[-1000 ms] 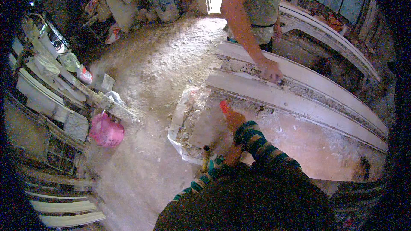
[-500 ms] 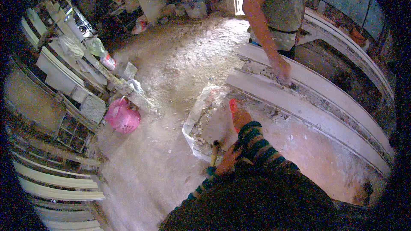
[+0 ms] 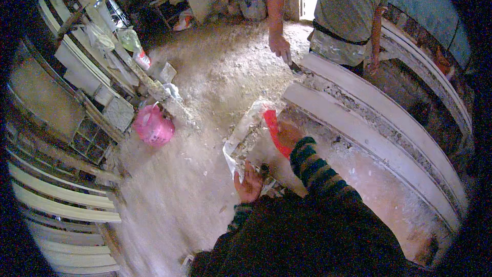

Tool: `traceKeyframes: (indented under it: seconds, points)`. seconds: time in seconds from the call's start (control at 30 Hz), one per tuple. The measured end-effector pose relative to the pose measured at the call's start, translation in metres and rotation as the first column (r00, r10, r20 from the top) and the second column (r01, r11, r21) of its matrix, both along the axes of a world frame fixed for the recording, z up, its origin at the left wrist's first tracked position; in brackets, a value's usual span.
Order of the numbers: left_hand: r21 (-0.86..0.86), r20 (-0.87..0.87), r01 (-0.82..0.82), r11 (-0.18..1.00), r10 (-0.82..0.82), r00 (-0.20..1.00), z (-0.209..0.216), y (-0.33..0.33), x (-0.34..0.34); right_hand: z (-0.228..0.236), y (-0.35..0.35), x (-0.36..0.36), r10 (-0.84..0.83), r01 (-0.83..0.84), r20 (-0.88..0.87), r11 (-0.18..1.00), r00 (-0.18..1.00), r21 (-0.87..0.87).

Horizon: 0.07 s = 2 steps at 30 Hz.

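Observation:
My right hand (image 3: pixel 289 137) is closed on a flat red strip (image 3: pixel 270 123), which sticks out past my fingers on both sides. My left hand (image 3: pixel 248 184) has its fingers spread, at the near end of a white-edged curved piece (image 3: pixel 229 155) on the floor. Whether the fingers press on that edge I cannot tell. Grey, crumbly material (image 3: pixel 247 144) lies along the piece. Just right of my left hand is the dark round end of a tool (image 3: pixel 264 167); the rest of it is partly hidden.
Long pale mouldings (image 3: pixel 353 123) run across the right side. A co-worker (image 3: pixel 348 15) stands behind them, holding a small tool at their far end. A pink bag-like container (image 3: pixel 155 127) sits on the floor at left, beside stacked boards (image 3: pixel 97 100) and pale strips (image 3: pixel 66 195).
My left hand has moved forward and left, its fingers now spread away from the wooden-handled tool. More of the red strip shows. The co-worker's hand has shifted to the mouldings' far end.

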<state>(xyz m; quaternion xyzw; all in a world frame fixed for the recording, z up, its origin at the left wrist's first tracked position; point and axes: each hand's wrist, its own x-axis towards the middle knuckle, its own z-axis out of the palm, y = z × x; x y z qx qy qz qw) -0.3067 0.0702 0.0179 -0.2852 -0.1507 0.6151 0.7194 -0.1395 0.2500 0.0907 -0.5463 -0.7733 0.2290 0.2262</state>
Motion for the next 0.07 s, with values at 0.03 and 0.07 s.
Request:
traceKeyframes:
  seconds: [0.03,0.07]
  points:
    - [0.221,-0.094,0.016,0.975,0.005,0.996,-0.006,0.020,-0.003,0.008,-0.009,0.010,0.034,-0.032,-0.088,0.999,0.995,0.029]
    - [0.464,-0.191,0.074,0.883,0.018,0.981,-0.012,0.041,-0.004,0.016,-0.012,0.016,0.019,-0.016,-0.086,0.999,0.996,0.030]
